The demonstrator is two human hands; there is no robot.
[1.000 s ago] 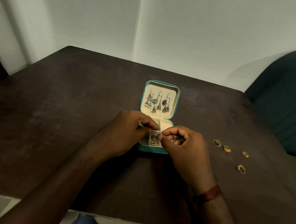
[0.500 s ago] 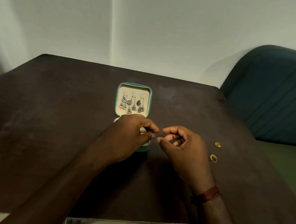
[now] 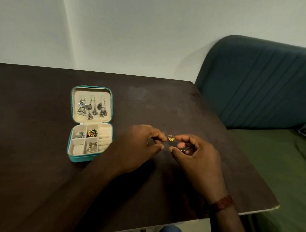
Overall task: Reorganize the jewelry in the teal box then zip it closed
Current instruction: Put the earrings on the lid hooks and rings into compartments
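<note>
**While box lies open, rings not yet in**

Since the teal box (image 3: 70, 154) sits unzipped on the desk (image 3: 41, 109), lid laid flat back, the job looks partway at best: sorting in hand, zip untouched. Inside seems mostly settled. Silver earrings (image 3: 91, 108) hang in a row on the lid pad. The tray holds a silver piece (image 3: 80, 134), a gold-and-green piece (image 3: 91, 133) & a pendant (image 3: 91, 146), each in its own compartment. The front-left compartment looks bare, and the ring rolls (image 3: 104, 139) on the right side carry nothing I can see. Left to do, by my guess: loose rings into the rolls, lid down, zip run round.

Both hands are over the desk to the right of the box, well apart from it. Left hand (image 3: 137, 147): fingers curled, thumb & forefinger apart w/ nothing btwn them. Right hand (image 3: 196, 158): much the same shape, forefinger tip just beside the gold ring (image 3: 171, 138). That ring sits btwn the two forefinger tips — can't tell if either hand has hold of it or if it rests on the desk. A second ring (image 3: 163, 133) peeks out by the left forefinger and a third ring (image 3: 183, 151) shows under the right fingers, both too blurred to describe.

The gold ring itself is a small, shiny yellow band w/ a broader top face.
</note>
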